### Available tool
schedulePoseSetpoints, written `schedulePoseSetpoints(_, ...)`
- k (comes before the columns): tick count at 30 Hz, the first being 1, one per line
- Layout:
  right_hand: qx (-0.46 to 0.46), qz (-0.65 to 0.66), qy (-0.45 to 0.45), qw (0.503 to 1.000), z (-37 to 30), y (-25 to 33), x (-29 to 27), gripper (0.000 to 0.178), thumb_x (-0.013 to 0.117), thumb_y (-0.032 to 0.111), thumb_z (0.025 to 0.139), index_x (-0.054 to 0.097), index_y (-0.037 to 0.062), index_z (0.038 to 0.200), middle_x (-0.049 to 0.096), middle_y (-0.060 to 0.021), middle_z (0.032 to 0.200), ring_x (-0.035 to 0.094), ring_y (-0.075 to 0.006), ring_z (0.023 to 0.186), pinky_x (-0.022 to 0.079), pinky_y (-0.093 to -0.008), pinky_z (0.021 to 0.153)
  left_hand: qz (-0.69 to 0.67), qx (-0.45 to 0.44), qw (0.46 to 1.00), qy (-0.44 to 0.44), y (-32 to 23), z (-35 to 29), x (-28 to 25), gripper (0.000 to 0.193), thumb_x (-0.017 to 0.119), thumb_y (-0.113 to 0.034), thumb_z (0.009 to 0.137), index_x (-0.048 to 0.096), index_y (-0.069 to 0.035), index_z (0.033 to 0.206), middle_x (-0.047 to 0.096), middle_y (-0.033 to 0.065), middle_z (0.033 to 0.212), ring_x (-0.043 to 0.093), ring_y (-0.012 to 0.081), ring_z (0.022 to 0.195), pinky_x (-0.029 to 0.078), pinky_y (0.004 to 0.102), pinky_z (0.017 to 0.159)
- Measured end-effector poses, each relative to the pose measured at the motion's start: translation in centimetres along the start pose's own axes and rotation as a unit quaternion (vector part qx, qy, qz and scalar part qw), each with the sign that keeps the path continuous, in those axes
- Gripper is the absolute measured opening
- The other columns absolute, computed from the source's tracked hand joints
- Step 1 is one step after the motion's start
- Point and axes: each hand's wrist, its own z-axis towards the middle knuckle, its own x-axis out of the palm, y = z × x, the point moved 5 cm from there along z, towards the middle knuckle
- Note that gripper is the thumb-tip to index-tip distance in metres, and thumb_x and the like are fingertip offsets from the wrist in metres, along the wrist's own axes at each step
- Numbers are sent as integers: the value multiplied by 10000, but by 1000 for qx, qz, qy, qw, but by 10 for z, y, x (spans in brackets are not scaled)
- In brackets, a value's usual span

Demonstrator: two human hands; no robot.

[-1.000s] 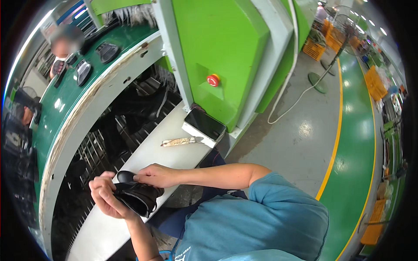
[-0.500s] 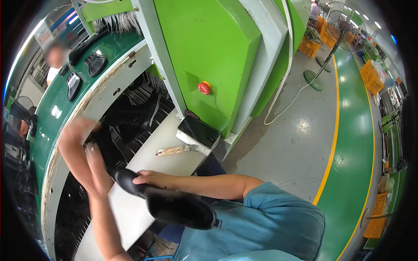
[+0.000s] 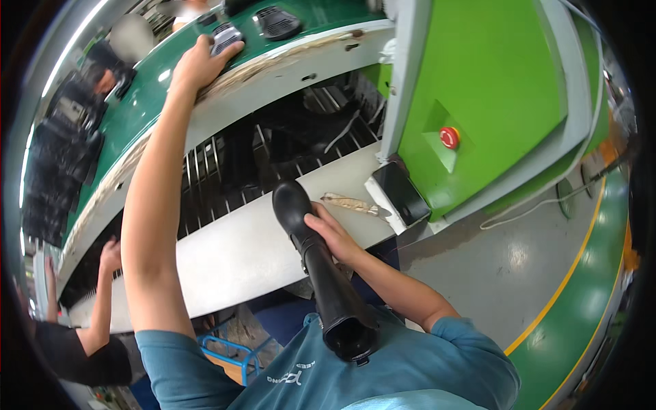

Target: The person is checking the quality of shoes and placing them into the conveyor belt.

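A tall black boot (image 3: pixel 326 280) lies along my front, its toe pointing away from me and its open top against my shirt. My right hand (image 3: pixel 331 234) is closed around its foot part, near the ankle. Stretched far out to the upper left, my left hand (image 3: pixel 199 63) grips a black-and-grey shoe sole (image 3: pixel 226 37) on the green belt (image 3: pixel 154 82), thumb on one side and fingers on the other. A second dark sole (image 3: pixel 278 23) lies beside it. More black boots (image 3: pixel 301 126) lie on the slatted conveyor below the belt.
A white ledge (image 3: pixel 225 263) runs before me, with a wrapped tan stick (image 3: pixel 350 203) and a black-topped box (image 3: pixel 400 197) on it. A green machine housing (image 3: pixel 499 82) with a red button (image 3: pixel 449 138) stands at right. At left are another person's arm (image 3: pixel 102 294) and a blue stool (image 3: pixel 232 352).
My left hand has gone from beside the belt's edge out to the sole and taken hold of it. The boot in my right hand has swung more lengthwise, and the view has turned left.
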Motion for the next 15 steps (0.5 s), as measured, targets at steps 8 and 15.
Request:
schedulePoseSetpoints(8, 53, 94, 13, 994, 2, -7, 1, 536, 583, 389, 1149, 520, 32, 1545, 713, -147, 1238, 745, -187, 971, 626, -322, 844, -291, 66, 873, -386, 56, -20, -61, 373, 834, -45, 980, 677, 18, 1312, 779, 103, 1058, 744, 180, 960, 608, 312, 892)
schedulePoseSetpoints(15, 79, 104, -17, 991, -5, -4, 10, 614, 535, 496, 1138, 502, 30, 1537, 742, -183, 1187, 786, -217, 931, 624, -318, 781, -544, 161, 775, -277, 31, -176, -138, 423, 719, -313, 1136, 729, 43, 1365, 825, 79, 1060, 790, 200, 1032, 612, 346, 969)
